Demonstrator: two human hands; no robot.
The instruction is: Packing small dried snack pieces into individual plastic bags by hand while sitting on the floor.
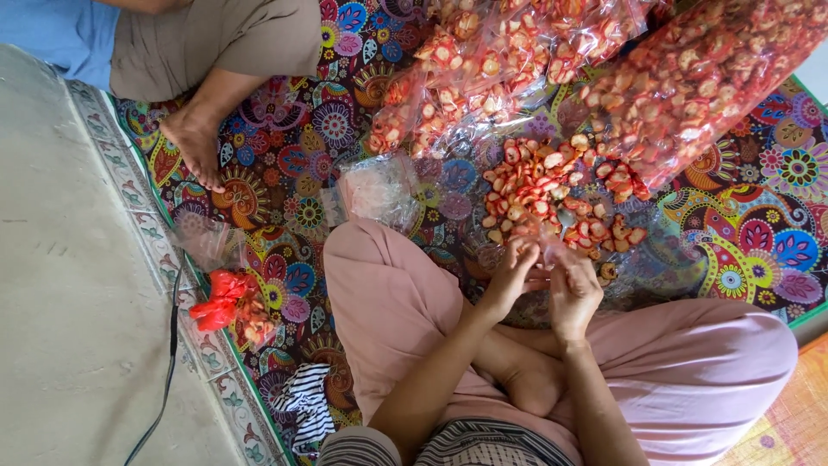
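Observation:
I sit cross-legged in pink trousers on a patterned mat (759, 216). My left hand (509, 278) and my right hand (571, 292) are close together in front of my knees, fingers pinched on a small clear plastic bag (545, 250) that is hard to make out. Just beyond them lies a loose heap of red and cream sliced snack pieces (543, 194) on clear plastic. Large clear bags full of the same pieces (690, 78) lie further off.
A stack of empty clear bags (379, 190) lies by my left knee. A filled small bag with red ties (226, 304) rests at the mat's edge. Another person's bare foot (194, 142) rests on the mat. A black cable (168, 362) crosses the pale floor.

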